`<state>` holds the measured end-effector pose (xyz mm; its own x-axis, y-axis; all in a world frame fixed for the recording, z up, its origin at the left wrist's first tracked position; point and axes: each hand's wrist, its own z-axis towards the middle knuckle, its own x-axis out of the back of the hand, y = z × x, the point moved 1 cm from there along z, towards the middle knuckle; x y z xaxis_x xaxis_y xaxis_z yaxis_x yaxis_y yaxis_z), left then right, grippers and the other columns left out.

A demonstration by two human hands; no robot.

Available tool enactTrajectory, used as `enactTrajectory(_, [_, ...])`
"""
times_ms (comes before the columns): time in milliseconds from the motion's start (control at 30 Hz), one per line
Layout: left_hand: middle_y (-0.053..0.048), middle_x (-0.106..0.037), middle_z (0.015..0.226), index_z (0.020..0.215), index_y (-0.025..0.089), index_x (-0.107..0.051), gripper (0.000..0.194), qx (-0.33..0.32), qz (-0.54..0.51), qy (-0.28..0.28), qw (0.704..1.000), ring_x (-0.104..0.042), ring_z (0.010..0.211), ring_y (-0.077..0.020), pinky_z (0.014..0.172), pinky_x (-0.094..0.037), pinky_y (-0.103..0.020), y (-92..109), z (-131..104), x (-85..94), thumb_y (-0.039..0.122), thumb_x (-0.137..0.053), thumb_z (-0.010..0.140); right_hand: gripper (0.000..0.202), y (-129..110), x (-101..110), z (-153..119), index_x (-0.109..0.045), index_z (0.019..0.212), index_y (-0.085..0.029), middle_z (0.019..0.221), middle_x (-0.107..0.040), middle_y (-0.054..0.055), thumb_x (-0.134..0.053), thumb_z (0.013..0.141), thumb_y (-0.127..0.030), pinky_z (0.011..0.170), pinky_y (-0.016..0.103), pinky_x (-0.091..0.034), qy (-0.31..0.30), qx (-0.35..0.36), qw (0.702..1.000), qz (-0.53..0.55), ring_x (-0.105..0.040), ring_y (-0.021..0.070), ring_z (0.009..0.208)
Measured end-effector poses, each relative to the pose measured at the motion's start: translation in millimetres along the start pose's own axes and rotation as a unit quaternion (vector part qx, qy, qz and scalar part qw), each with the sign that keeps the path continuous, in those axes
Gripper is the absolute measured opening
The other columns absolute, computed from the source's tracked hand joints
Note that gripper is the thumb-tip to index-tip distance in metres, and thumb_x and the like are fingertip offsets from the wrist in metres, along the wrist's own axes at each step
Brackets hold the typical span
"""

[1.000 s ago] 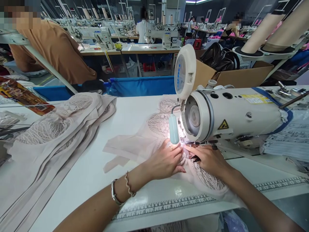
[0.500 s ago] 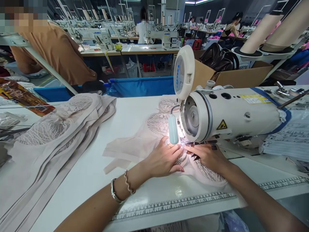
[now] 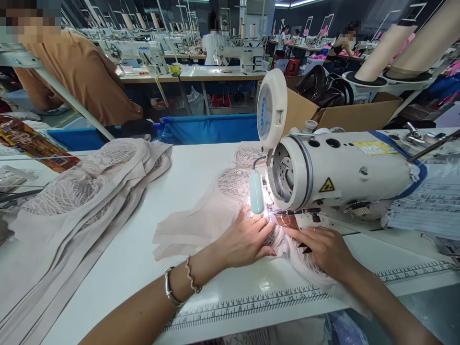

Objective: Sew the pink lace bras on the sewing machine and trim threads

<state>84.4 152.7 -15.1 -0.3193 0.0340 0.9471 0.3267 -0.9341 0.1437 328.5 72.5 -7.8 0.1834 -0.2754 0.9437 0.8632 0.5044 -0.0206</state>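
Pale pink lace fabric (image 3: 233,184) lies on the white table beneath the head of a sewing machine (image 3: 334,167). My left hand (image 3: 247,237) rests palm down on the fabric, fingers spread, just below the lit lamp (image 3: 256,191). To the right, my right hand (image 3: 321,247) bears on the bunched edge of the fabric. Its index finger points left, and a small dark tool, seemingly scissors (image 3: 304,248), shows beneath its curled fingers. The needle area is mostly hidden by the lamp and glare.
Layered lace pieces (image 3: 89,191) cover the table's left side. A ruler strip (image 3: 251,304) runs along the front edge. Behind are a cardboard box (image 3: 355,115) with a black bag, thread cones (image 3: 384,52), and a person in brown (image 3: 79,76) at the left.
My right hand has moved right and slightly down, away from the needle area, and the fabric under it has bunched. The machine's inner wheel has turned. My left hand has barely shifted.
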Motion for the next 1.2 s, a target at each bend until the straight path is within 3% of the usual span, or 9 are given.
enactTrajectory(100, [-0.017,-0.067,0.118,0.119,0.009,-0.063,0.067,-0.01,0.019,-0.002,1.0,-0.06,0.111,-0.0323,0.104,-0.03,-0.05,1,-1,-0.7,0.063,-0.024,0.105,0.066,-2,1,5,-0.072,0.121,-0.024,0.06,-0.06,-0.004,-0.039,0.071,0.003,0.057,0.027,-0.04,0.001,0.039,0.999,-0.003,-0.057,0.0153,0.055])
enactTrajectory(233, [-0.018,-0.065,0.124,0.11,0.011,-0.066,0.066,-0.011,0.01,-0.006,1.0,-0.058,0.116,-0.0325,0.104,-0.03,-0.049,1,-2,-0.9,0.061,-0.023,0.106,0.069,-2,2,9,-0.075,0.116,-0.023,0.058,-0.058,-0.004,-0.038,0.066,0.005,0.056,0.028,-0.037,0.003,0.04,0.999,-0.007,-0.055,0.0151,0.054])
enactTrajectory(400, [-0.017,-0.068,0.122,0.13,0.011,-0.058,0.075,0.011,-0.008,-0.011,1.0,-0.061,0.111,-0.032,0.101,-0.031,-0.049,-1,0,1.2,0.065,-0.013,0.105,0.072,4,-4,11,-0.074,0.117,-0.023,0.062,-0.062,-0.003,-0.04,0.059,0.002,0.058,0.028,-0.038,-0.02,0.028,0.999,0.003,-0.058,0.0151,0.06])
enactTrajectory(500, [-0.017,-0.066,0.127,0.132,0.013,-0.057,0.074,0.021,-0.007,-0.017,1.0,-0.062,0.11,-0.0322,0.104,-0.028,-0.052,-3,1,2.0,0.066,-0.013,0.104,0.073,7,-7,14,-0.074,0.118,-0.025,0.062,-0.063,-0.003,-0.043,0.057,0.001,0.058,0.028,-0.038,-0.053,0.012,0.998,-0.007,-0.06,0.0154,0.062])
enactTrajectory(733, [-0.019,-0.065,0.129,0.122,0.013,-0.062,0.067,0.045,-0.005,-0.024,0.999,-0.063,0.107,-0.0321,0.108,-0.024,-0.058,-8,3,2.1,0.067,-0.026,0.103,0.073,8,-8,26,-0.072,0.123,-0.031,0.075,-0.073,-0.004,-0.046,0.064,0.003,0.054,0.025,-0.038,-0.076,-0.021,0.997,-0.027,-0.067,0.0153,0.075])
enactTrajectory(867, [-0.018,-0.069,0.12,0.123,0.014,-0.062,0.065,0.065,-0.012,-0.028,0.997,-0.064,0.098,-0.0295,0.11,-0.024,-0.06,-14,5,2.4,0.066,-0.028,0.103,0.071,11,-12,31,-0.072,0.122,-0.03,0.087,-0.077,-0.004,-0.045,0.066,0.004,0.063,0.026,-0.046,-0.069,-0.021,0.997,-0.023,-0.07,0.0165,0.082])
enactTrajectory(1033, [-0.017,-0.071,0.115,0.129,0.013,-0.06,0.063,0.088,-0.011,-0.037,0.995,-0.062,0.106,-0.0318,0.113,-0.021,-0.066,-15,4,2.2,0.063,-0.032,0.104,0.07,15,-22,34,-0.069,0.126,-0.032,0.108,-0.079,-0.003,-0.046,0.07,0.003,0.073,0.027,-0.051,-0.071,-0.038,0.997,-0.002,-0.072,0.0174,0.095])
enactTrajectory(1133, [-0.015,-0.071,0.112,0.13,0.013,-0.059,0.055,0.094,-0.01,-0.034,0.995,-0.062,0.109,-0.032,0.114,-0.022,-0.068,-10,4,0.4,0.057,-0.037,0.106,0.064,19,-28,30,-0.069,0.123,-0.03,0.104,-0.079,-0.001,-0.047,0.073,0.003,0.074,0.029,-0.052,-0.059,-0.041,0.997,0.0,-0.073,0.0197,0.094])
enactTrajectory(1200, [-0.012,-0.07,0.106,0.122,0.015,-0.063,0.044,0.101,-0.003,-0.018,0.995,-0.061,0.11,-0.0326,0.112,-0.032,-0.066,-10,6,0.2,0.05,-0.041,0.106,0.05,24,-27,21,-0.07,0.119,-0.031,0.098,-0.079,0.002,-0.051,0.082,-0.005,0.074,0.033,-0.053,-0.035,-0.066,0.996,-0.041,-0.073,0.0245,0.089])
